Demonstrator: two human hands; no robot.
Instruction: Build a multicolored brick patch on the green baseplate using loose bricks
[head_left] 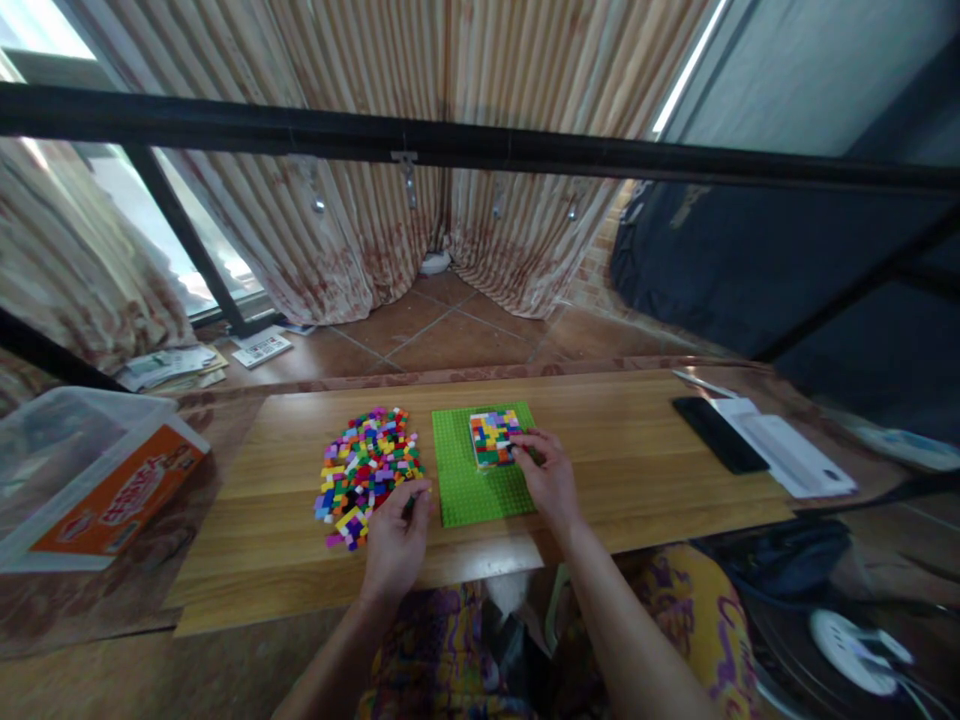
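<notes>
A green studded baseplate (457, 500) lies on the wooden board. On its upper part sits a low, squarish build of multicoloured toy bricks (492, 436). My right hand (551, 480) is at the build's right edge, thumb and fingertips pinched together; whatever is between them is too small to make out. To the left of the baseplate, a heap of loose bricks (367, 465) in many colours is spread out. Beside the heap's lower right edge is my left hand (397, 540), its fingers closed on what looks like a small dark brick (409, 506).
A clear plastic tub (82, 430) with an orange label stands left of the wooden board (255, 520). At the right end lie a black phone-like slab (720, 435) and a white case (791, 455). A dark metal bar (480, 145) crosses in front of the curtains.
</notes>
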